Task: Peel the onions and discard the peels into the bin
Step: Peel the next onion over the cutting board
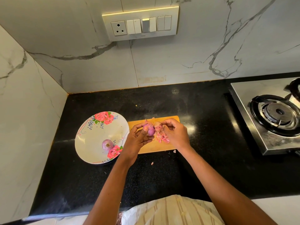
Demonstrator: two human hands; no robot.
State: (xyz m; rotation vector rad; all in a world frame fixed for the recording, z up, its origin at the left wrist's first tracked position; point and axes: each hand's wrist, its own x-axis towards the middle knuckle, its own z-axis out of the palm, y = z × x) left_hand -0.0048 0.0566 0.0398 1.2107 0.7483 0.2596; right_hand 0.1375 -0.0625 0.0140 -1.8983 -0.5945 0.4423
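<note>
Hands (138, 140) peel onion (149, 129) over black counter (203, 127)

Glossy black speckled stone counter (178, 172), matt wooden board (151, 147) — brushed steel stove (253, 93), veined marble wall (162, 59)

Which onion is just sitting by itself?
The onion in the flowered plate; nobody touches it. The other onion is held in the left hand over the board.

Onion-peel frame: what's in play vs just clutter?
In play: left hand holding onion; right hand pulling peel; peel pile; cutting board; plate with second onion.
Lying about: stove, switch panel.
</note>
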